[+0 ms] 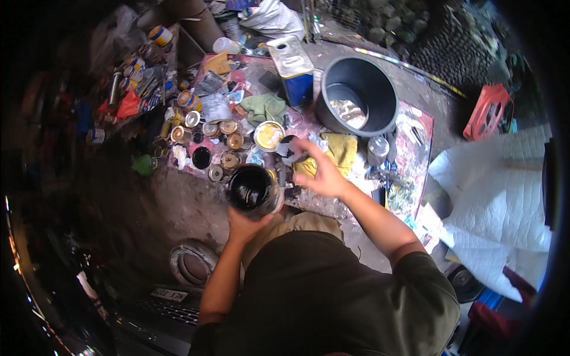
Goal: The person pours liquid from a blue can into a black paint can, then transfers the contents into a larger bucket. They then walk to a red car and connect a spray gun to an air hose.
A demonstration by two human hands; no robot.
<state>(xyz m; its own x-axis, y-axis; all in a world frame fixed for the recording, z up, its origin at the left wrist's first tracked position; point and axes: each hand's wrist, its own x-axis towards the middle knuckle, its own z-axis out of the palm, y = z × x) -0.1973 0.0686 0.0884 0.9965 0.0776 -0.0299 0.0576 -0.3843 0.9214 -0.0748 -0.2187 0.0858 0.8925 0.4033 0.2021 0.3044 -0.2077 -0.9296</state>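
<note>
Left hand: the left hand (pixel 246 224) is curled under and around the near side of a dark round container (pixel 262 208), gripping it; part of the grip is hidden beneath.
Container: held in the left hand at the near edge of the table, mouth facing up; interior black and glossy.
Right hand: the right hand (pixel 322 176) is to the right of the container and apart from it, slightly blurred; thumb and forefinger parted wide.
Grey scrap: a crumpled grey scrap (pixel 287 151) is at the right forefinger's tip — whether it is gripped, or only near, cannot be told.
Table: a stained, pinkish table (pixel 420 162) carries the assorted stock.
Tins and jars: clustered left of and beyond the container; included are 1 yellow-topped tin (pixel 269 136) and 1 small black-filled tin (pixel 201 158).
Cloths: a yellow cloth (pixel 342 153) lies just beyond the right hand; a green cloth (pixel 263 108) lies farther back.
Tub: a large black tub (pixel 380 98) stands at the far side, beside a blue metal can (pixel 298 89) with a pale top.
Clear jar: a clear jar (pixel 378 151) stands right of the yellow cloth.
</note>
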